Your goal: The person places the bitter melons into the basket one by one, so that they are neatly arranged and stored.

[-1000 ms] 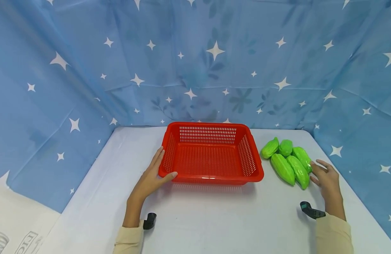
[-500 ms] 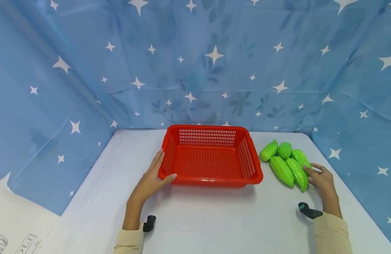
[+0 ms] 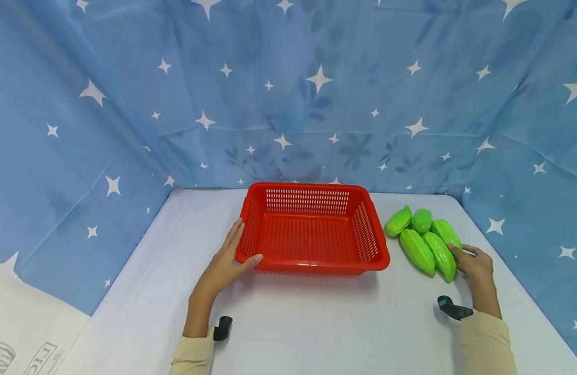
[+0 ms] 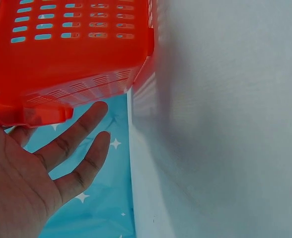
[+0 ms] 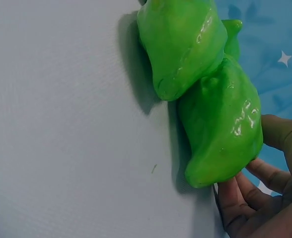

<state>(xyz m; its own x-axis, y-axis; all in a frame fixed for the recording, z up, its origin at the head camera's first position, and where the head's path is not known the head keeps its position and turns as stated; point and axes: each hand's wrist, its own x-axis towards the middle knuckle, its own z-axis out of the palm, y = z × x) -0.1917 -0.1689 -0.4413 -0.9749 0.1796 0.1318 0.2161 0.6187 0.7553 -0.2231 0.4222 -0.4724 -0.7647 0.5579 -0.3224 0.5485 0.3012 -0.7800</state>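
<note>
My left hand is lying spread against the near left corner of the red basket; my right hand is pinching the front-right green gourd, which is resting on the table right of the basket. The glossy skin could be causing a slip, and the crowding neighbouring gourds could be rolling if bumped. Its tapered tip is pointing toward me, its long axis slanting away leftward.
</note>
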